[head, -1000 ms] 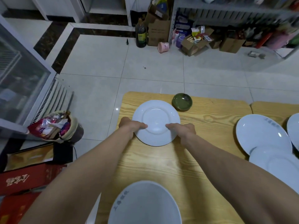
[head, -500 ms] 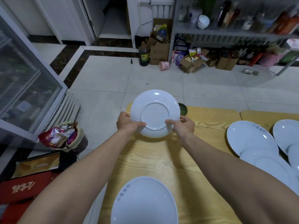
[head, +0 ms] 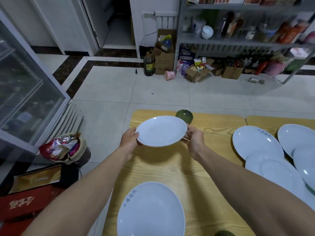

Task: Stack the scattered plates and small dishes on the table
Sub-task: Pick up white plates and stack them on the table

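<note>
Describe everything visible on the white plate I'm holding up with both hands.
The white plate is round, glossy and ceramic-looking, with a shallow well and no lettering visible on the face shown. It is held clear of the wooden table, close to level, and casts a shadow on the wood below. The left hand grips its left rim, and the right hand grips its right rim. Its far edge partly hides a small green dish behind it.
</note>
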The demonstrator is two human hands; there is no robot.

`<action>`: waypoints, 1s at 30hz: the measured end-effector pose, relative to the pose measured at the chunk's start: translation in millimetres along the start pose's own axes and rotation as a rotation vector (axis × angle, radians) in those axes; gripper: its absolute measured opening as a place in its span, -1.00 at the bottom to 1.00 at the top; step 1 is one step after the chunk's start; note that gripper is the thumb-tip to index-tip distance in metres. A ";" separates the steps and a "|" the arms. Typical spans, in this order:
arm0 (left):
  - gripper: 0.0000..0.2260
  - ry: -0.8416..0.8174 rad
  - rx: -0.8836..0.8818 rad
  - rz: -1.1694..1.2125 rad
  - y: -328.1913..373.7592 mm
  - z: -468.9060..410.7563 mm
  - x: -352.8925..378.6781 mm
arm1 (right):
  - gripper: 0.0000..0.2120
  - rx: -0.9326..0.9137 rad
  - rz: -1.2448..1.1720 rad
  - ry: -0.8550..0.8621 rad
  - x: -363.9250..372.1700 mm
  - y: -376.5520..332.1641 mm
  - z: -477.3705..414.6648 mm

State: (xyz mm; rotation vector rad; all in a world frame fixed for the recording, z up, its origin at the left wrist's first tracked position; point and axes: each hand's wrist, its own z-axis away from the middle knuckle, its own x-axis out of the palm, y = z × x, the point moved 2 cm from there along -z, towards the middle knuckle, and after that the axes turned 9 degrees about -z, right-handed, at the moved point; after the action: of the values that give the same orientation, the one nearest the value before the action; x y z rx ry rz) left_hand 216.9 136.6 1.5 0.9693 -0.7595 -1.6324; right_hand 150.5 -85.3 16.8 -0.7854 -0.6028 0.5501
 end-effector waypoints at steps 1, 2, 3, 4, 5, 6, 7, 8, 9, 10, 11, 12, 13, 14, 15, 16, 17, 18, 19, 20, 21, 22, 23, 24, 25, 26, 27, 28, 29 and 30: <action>-0.72 -0.011 0.019 -0.018 -6.3 -0.3 0.4 | -0.63 0.022 0.034 0.003 -3.4 6.1 -0.1; -0.68 -0.028 0.033 -0.028 -13.0 -0.8 2.0 | -0.65 0.033 0.084 0.011 -7.3 12.2 -1.4; -0.65 -0.043 0.036 -0.034 -20.3 -1.9 3.6 | -0.60 0.039 0.142 0.014 -11.1 19.1 -4.1; -0.63 -0.052 0.034 -0.036 -26.3 -3.4 5.0 | -0.53 0.043 0.203 0.016 -14.3 25.6 -7.2; -0.62 -0.048 0.030 -0.046 -33.2 -6.9 6.4 | -0.49 0.044 0.257 0.021 -17.2 31.8 -10.6; -0.61 -0.042 0.026 -0.056 -40.4 -11.4 7.2 | -0.49 0.044 0.304 0.031 -19.6 36.3 -12.6; -0.59 -0.034 0.019 -0.065 -47.3 -15.8 8.0 | -0.50 0.042 0.340 0.042 -22.2 40.6 -14.4; -0.58 -0.024 0.006 -0.069 -53.7 -18.8 8.7 | -0.51 0.041 0.364 0.050 -24.9 44.8 -15.8; -0.58 -0.015 -0.008 -0.068 -60.6 -21.7 9.3 | -0.52 0.037 0.375 0.055 -27.2 49.5 -17.7; -0.58 -0.007 -0.017 -0.062 -66.6 -23.8 10.3 | -0.52 0.036 0.385 0.063 -29.2 52.8 -18.8; -0.59 -0.002 -0.027 -0.056 -71.3 -25.1 11.3 | -0.52 0.037 0.395 0.076 -31.3 56.7 -21.2; -0.59 0.001 -0.034 -0.049 -75.2 -26.4 12.5 | -0.52 0.040 0.406 0.087 -33.1 60.0 -24.0; -0.59 0.006 -0.045 -0.046 -78.7 -27.7 13.4 | -0.52 0.043 0.412 0.093 -34.5 63.4 -27.2; -0.59 0.012 -0.053 -0.047 -81.2 -28.7 14.2 | -0.52 0.048 0.420 0.096 -34.9 65.4 -28.7; -0.59 0.017 -0.061 -0.052 -84.1 -29.9 14.7 | -0.52 0.050 0.425 0.096 -35.3 67.6 -31.1; -0.59 0.018 -0.065 -0.055 -85.6 -30.4 15.0 | -0.51 0.051 0.424 0.095 -35.2 69.2 -32.9; -0.59 0.018 -0.067 -0.053 -86.3 -30.4 15.1 | -0.51 0.051 0.425 0.096 -35.1 70.6 -34.6; -0.58 0.019 -0.067 -0.049 -86.5 -30.4 15.1 | -0.51 0.053 0.426 0.099 -34.6 71.0 -35.4; -0.58 0.019 -0.067 -0.045 -86.2 -30.2 15.1 | -0.51 0.056 0.427 0.103 -34.4 71.7 -36.4; -0.58 0.017 -0.067 -0.040 -85.1 -29.7 14.9 | -0.51 0.058 0.423 0.100 -34.1 71.9 -37.1; -0.58 0.016 -0.068 -0.037 -84.3 -29.7 15.0 | -0.53 0.061 0.419 0.090 -33.8 72.3 -37.3; -0.59 0.016 -0.069 -0.038 -83.3 -29.7 14.9 | -0.55 0.064 0.416 0.078 -33.9 72.1 -36.9; -0.59 0.018 -0.071 -0.038 -82.9 -29.9 14.7 | -0.57 0.065 0.416 0.066 -33.8 71.2 -35.4; -0.59 0.022 -0.072 -0.037 -82.8 -30.1 14.2 | -0.56 0.063 0.417 0.058 -34.5 70.1 -34.2; -0.59 0.024 -0.072 -0.030 -82.5 -30.1 13.6 | -0.55 0.059 0.412 0.051 -35.4 68.5 -32.9; -0.59 0.023 -0.072 -0.021 -80.9 -29.1 12.7 | -0.54 0.060 0.402 0.038 -36.4 66.9 -31.5; -0.59 0.020 -0.071 -0.013 -79.0 -28.2 12.0 | -0.54 0.068 0.387 0.020 -37.0 65.5 -29.7; -0.59 0.016 -0.066 -0.008 -76.3 -26.6 11.2 | -0.53 0.083 0.372 -0.003 -37.6 63.5 -27.1; -0.59 0.012 -0.059 -0.005 -73.0 -24.6 10.5 | -0.51 0.102 0.357 -0.026 -37.9 61.6 -24.2; -0.59 0.006 -0.049 -0.003 -69.2 -22.0 9.8 | -0.47 0.124 0.338 -0.046 -38.3 58.9 -20.6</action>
State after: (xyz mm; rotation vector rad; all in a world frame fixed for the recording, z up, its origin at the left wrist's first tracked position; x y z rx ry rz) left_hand 203.6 144.6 -70.1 0.9405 -0.7112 -1.6431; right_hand 124.2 -85.6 -51.5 -0.7632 -0.4744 0.9094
